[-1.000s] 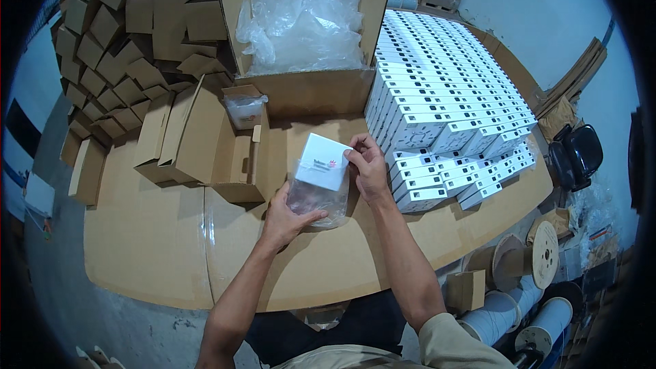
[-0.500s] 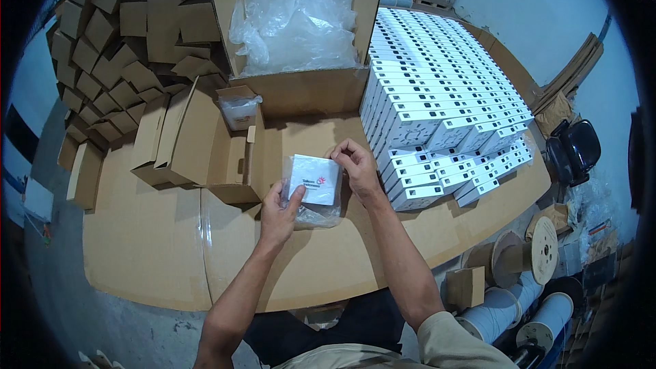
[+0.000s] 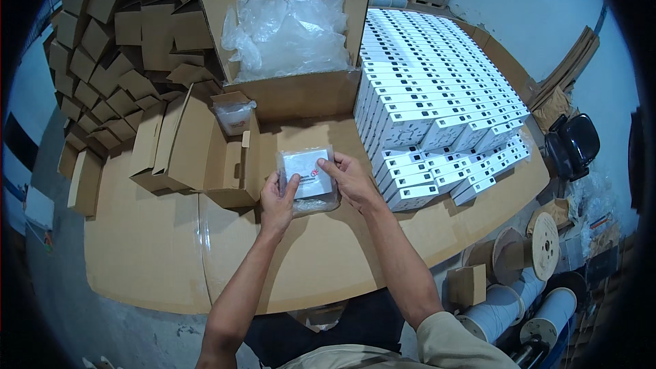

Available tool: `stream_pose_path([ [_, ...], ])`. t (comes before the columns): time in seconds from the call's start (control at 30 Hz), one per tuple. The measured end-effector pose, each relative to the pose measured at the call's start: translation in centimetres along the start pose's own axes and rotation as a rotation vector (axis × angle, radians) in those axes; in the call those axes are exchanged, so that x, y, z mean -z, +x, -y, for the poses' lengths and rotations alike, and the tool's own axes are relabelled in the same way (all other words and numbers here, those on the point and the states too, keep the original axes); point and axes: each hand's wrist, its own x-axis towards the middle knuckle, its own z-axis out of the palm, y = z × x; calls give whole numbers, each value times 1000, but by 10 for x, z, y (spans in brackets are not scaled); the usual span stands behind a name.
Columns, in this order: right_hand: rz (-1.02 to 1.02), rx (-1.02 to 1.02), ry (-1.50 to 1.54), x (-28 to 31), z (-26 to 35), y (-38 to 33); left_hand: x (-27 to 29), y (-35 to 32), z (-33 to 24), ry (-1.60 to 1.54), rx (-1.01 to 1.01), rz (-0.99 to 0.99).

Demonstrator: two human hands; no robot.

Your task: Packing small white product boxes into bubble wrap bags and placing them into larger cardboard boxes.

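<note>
A flat white square box with a small red mark lies inside a clear plastic bag, held above the cardboard-covered table. My left hand grips its lower left side, thumb across the front. On the right edge, my right hand is closed with its thumb pressed on the upper face; its other fingers are partly hidden behind. Just left of my hands stands an open brown carton, with another bagged white item at its far end.
Behind, a large open carton holds crumpled clear bags. Rows of stacked white boxes fill the right side. Many small brown cartons are piled at the far left. Cable spools stand on the floor at right.
My right hand has shifted from pinching the bag's upper right edge to gripping the box's right side, thumb on its face. The bagged box has moved slightly left, and the bag covers it more.
</note>
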Motion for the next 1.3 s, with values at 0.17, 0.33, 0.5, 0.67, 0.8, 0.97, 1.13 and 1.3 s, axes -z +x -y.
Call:
stream_pose_path([
  [0.17, -24, 39, 142, -6, -6, 3, 1, 3, -1, -6, -21, -31],
  [0.33, -43, 58, 178, -13, -5, 0, -3, 0, -10, 0, -39, -72],
  [0.5, -17, 97, 164, -13, -3, -3, 1, -1, -8, -28, -64, -95],
  [0.67, 34, 112, 193, -14, 13, -14, 1, -3, -13, -120, -93, -101],
  [0.8, 76, 125, 202, -12, 23, -20, 4, -3, -14, -178, -112, -97],
  [0.97, 100, 164, 206, -9, 20, -19, 7, -1, -11, -195, -160, -72],
  [1.13, 45, 161, 0, -16, 30, -23, -5, -6, -28, -162, -210, -62],
  [1.3, 122, 155, -108, -6, 23, -22, -4, -8, -22, -42, -176, 6],
])
